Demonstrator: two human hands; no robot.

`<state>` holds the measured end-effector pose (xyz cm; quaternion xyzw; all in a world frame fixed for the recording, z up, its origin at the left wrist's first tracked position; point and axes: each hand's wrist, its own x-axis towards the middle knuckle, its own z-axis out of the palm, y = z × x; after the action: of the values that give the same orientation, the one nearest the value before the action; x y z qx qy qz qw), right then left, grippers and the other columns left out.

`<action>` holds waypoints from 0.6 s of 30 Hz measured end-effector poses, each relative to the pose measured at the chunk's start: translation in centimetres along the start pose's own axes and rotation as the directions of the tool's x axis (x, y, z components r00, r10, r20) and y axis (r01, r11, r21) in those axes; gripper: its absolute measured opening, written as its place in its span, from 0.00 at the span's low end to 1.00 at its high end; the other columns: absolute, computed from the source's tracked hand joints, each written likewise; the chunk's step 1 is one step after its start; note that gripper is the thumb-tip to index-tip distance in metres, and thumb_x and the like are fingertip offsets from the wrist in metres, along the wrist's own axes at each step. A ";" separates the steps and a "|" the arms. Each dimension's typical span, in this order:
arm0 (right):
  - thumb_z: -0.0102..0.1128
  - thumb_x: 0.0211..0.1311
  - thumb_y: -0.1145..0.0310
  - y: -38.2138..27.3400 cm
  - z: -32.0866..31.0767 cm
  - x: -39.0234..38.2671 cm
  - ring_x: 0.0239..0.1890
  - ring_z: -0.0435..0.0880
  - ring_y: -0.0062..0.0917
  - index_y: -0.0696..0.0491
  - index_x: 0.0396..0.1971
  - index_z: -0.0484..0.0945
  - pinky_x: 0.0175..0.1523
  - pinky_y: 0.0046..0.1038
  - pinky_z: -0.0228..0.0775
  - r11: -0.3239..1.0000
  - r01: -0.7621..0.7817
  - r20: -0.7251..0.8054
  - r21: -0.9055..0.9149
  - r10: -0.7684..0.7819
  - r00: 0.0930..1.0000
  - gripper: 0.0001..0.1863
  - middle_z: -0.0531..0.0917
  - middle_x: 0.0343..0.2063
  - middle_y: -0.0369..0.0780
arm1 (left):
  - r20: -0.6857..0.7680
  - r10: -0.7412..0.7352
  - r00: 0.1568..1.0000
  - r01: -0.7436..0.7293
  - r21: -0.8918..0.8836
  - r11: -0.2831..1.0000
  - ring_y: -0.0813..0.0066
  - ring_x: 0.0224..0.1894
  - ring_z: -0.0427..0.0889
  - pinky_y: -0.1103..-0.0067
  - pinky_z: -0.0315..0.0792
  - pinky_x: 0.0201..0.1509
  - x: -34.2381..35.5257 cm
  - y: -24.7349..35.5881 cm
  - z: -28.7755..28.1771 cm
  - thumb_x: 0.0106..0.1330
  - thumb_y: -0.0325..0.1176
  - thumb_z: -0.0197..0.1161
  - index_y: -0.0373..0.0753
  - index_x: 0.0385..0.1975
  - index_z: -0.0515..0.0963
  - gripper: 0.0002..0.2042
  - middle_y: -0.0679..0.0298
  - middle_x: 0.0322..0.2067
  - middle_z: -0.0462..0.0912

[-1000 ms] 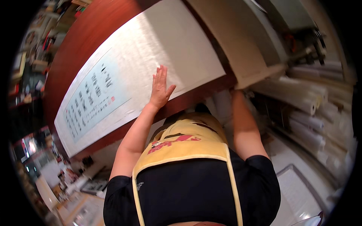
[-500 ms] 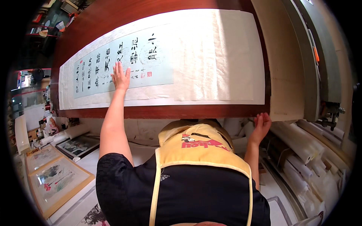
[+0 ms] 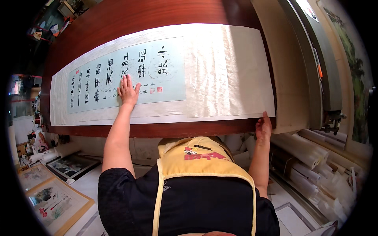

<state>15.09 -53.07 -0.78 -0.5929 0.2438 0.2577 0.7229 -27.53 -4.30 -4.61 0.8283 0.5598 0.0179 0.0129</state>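
A long calligraphy scroll lies across the table, a pale blue-green panel with black brush characters and red seals, set on cream and white paper. My left hand rests flat on the panel's near part, fingers spread, covering some characters. At the scroll's near right corner is my right hand, with one finger stretched up over the white paper edge and the others partly bent. Nothing shows in its grip.
The dark red table carries the scroll. To the right stands a long metal machine rail, with paper rolls below it. Framed paintings lie at lower left. My yellow apron is close to the table edge.
My right hand has moved from the table edge up and slightly left to the paper's corner, its finger now extended. My left hand stays flat on the scroll. The whole view has shifted somewhat.
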 end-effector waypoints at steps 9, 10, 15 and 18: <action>0.65 0.63 0.72 2.6 -1.3 1.7 0.26 0.73 0.15 0.52 0.51 0.78 0.29 0.19 0.66 0.833 0.348 0.009 -0.430 -0.381 0.924 0.16 0.79 0.33 0.32 | 0.026 0.016 1.000 -0.015 -0.017 1.000 0.55 0.79 0.44 0.44 0.38 0.75 0.0 -0.4 1.0 0.67 0.66 0.52 0.44 0.77 0.49 0.45 0.58 0.78 0.45; 0.65 0.63 0.72 2.6 -2.8 2.5 0.29 0.74 0.17 0.53 0.52 0.78 0.31 0.20 0.67 0.817 0.416 0.062 -0.398 -0.429 0.901 0.17 0.79 0.35 0.33 | 0.030 0.023 0.999 -0.021 -0.052 0.998 0.54 0.78 0.44 0.43 0.38 0.75 -0.3 0.0 1.3 0.66 0.66 0.54 0.42 0.76 0.49 0.46 0.57 0.77 0.45; 0.62 0.70 0.64 2.4 -2.6 1.5 0.32 0.74 0.20 0.58 0.43 0.76 0.34 0.24 0.69 0.684 0.518 0.157 -0.514 -0.519 0.840 0.13 0.79 0.34 0.36 | -0.042 0.039 0.998 -0.048 -0.248 0.968 0.48 0.77 0.45 0.42 0.38 0.74 -0.8 1.1 -0.9 0.64 0.65 0.56 0.38 0.75 0.52 0.47 0.51 0.76 0.48; 0.62 0.70 0.63 3.3 -2.4 2.1 0.32 0.74 0.21 0.60 0.51 0.75 0.33 0.23 0.69 0.608 0.536 0.131 -0.586 -0.581 0.803 0.18 0.80 0.37 0.39 | -0.089 0.099 0.991 -0.118 -0.244 0.963 0.46 0.77 0.47 0.45 0.40 0.75 -2.7 1.2 -2.6 0.69 0.59 0.56 0.40 0.75 0.51 0.42 0.50 0.75 0.48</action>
<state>14.40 -54.72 -5.00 -0.8437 -0.0213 0.0607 0.5330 -27.53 -7.23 -2.01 0.8483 0.5071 0.1201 0.0941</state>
